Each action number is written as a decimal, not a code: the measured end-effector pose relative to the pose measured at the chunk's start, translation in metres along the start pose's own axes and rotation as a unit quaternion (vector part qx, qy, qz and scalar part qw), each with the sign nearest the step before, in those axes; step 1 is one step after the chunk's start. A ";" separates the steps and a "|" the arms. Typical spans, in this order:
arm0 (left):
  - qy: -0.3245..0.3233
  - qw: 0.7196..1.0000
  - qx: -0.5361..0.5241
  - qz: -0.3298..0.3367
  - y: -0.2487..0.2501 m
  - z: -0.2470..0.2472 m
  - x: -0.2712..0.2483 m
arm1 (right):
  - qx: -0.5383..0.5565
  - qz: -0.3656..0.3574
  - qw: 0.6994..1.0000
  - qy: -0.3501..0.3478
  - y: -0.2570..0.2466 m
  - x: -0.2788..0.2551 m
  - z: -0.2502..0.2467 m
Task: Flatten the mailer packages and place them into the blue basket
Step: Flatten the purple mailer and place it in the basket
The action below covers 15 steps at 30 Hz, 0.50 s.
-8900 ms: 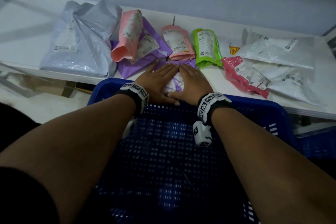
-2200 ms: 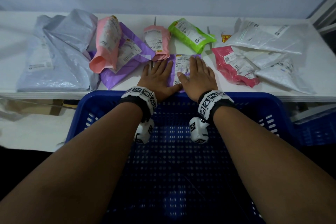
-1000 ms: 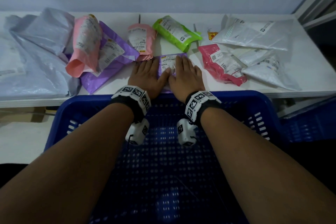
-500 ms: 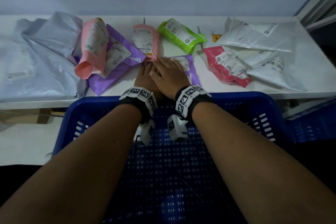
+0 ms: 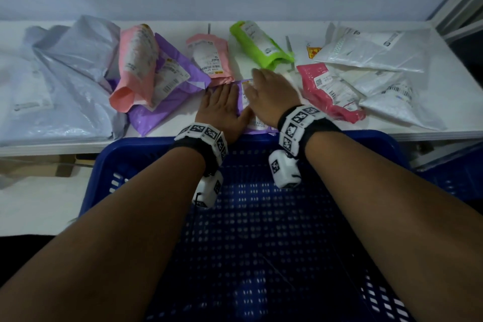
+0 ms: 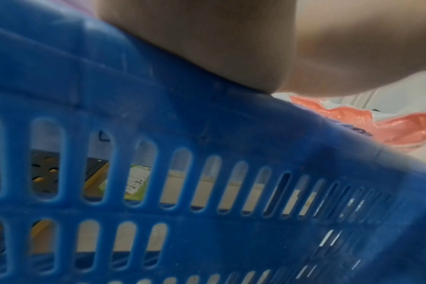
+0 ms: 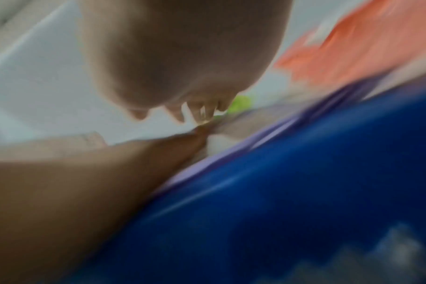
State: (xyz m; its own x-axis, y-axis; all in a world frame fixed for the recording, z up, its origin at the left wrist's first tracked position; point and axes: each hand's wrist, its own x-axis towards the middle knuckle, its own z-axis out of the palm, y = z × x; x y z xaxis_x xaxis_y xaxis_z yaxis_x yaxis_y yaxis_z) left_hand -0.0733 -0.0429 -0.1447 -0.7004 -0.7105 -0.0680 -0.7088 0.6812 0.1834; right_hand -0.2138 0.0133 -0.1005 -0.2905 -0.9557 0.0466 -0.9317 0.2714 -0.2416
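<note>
A small purple mailer [image 5: 257, 125] with a white label lies at the near edge of the white table [image 5: 444, 133], just beyond the blue basket [image 5: 136, 149]. My left hand [image 5: 222, 104] presses flat on its left part, fingers straight. My right hand [image 5: 271, 94] lies flat across its right part, fingertips near the green mailer [image 5: 258, 44]. In the left wrist view my palm heel [image 6: 207, 38] sits over the basket rim [image 6: 207, 115]. The right wrist view is blurred: my right hand [image 7: 182, 57], the purple mailer [image 7: 268, 134], the basket [image 7: 304, 192].
Other mailers cover the table: a large grey one [image 5: 65, 81] at the left, a rolled salmon one [image 5: 136, 60] on a big purple one [image 5: 170, 86], a pink one [image 5: 209, 57], a red one [image 5: 326, 89] and white ones [image 5: 371, 52] at the right. The basket holds no mailer.
Half a second ago my right hand lay over my left at the mailer's left side. It has swept to the right across the mailer; the hands now lie side by side.
</note>
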 end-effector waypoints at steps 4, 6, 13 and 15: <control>-0.017 0.994 0.099 0.054 -0.005 0.001 -0.002 | 0.092 -0.026 0.995 -0.022 -0.041 0.006 0.024; -0.022 0.995 0.083 0.048 -0.006 0.001 -0.001 | 0.122 0.008 0.993 -0.010 -0.041 0.004 0.031; 0.011 1.000 -0.005 -0.007 0.001 0.000 0.001 | 0.168 0.053 0.984 -0.018 -0.006 0.005 0.034; 0.009 1.000 0.002 -0.003 0.002 -0.002 -0.001 | 0.125 0.050 0.989 -0.064 0.002 0.009 0.037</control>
State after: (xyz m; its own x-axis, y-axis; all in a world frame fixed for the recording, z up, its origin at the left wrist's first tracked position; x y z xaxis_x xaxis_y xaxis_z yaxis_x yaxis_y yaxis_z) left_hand -0.0740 -0.0407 -0.1424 -0.6946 -0.7177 -0.0505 -0.7132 0.6776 0.1793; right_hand -0.2099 0.0006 -0.1362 -0.3339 -0.9362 -0.1094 -0.8116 0.3446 -0.4718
